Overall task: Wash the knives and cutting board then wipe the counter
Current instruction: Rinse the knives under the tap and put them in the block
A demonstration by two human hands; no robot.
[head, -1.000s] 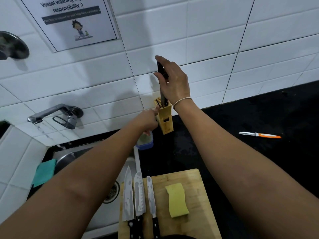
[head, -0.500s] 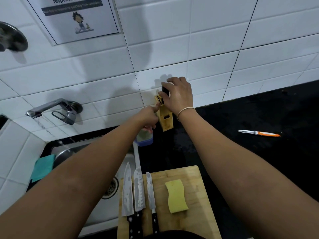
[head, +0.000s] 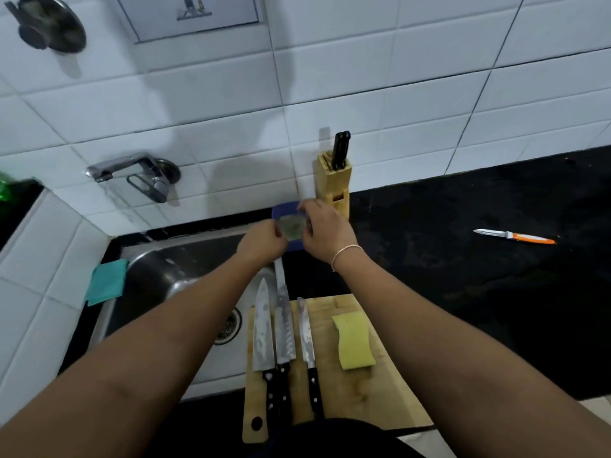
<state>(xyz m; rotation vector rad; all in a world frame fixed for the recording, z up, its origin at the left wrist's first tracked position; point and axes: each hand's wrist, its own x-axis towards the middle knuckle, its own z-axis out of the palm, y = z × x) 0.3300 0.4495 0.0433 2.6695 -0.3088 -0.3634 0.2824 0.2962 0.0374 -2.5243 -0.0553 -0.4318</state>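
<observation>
Both hands, left (head: 264, 241) and right (head: 325, 231), have left the knife block (head: 334, 183) and now pinch the small, light soap tub (head: 290, 226) by its rim.

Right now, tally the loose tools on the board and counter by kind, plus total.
Black-handled knives on the cutting board: 3 (left knife, middle knife, right knife)
Yellow sponge: 1
Orange-handled peeler: 1
Total: 5
Handles in the knife block left out: blurred, can't separate them.
</observation>
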